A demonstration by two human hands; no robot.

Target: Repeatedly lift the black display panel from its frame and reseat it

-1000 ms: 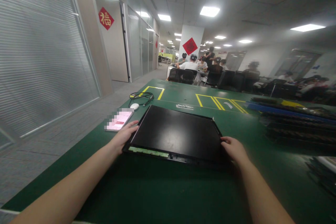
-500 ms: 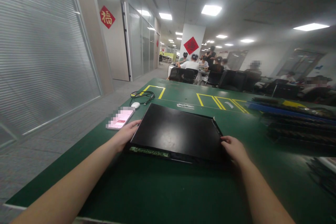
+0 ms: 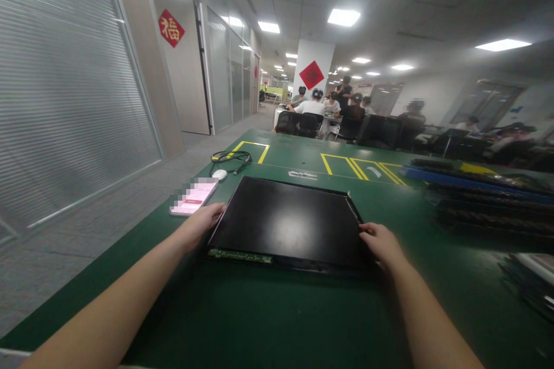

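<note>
A black LCD screen panel (image 3: 281, 222) lies face up in front of me, low over the green table (image 3: 277, 323). Along its near edge runs a thin green circuit board (image 3: 240, 256). My left hand (image 3: 201, 225) grips the panel's left edge, its fingers partly hidden. On the opposite side, my right hand (image 3: 381, 242) pinches the right edge between thumb and fingers. A phone (image 3: 194, 196) with a pink lit screen rests just beyond my left hand.
Behind the phone are a white mouse (image 3: 219, 174) and a coiled black cable (image 3: 231, 157). Yellow tape (image 3: 361, 169) marks the tabletop. Stacked dark panels (image 3: 485, 207) stand at the right. People (image 3: 311, 105) sit at desks in the background.
The panel has come down flatter toward the table, both hands keeping hold of its edges. My view has shifted slightly, so the scene sits a little further left.
</note>
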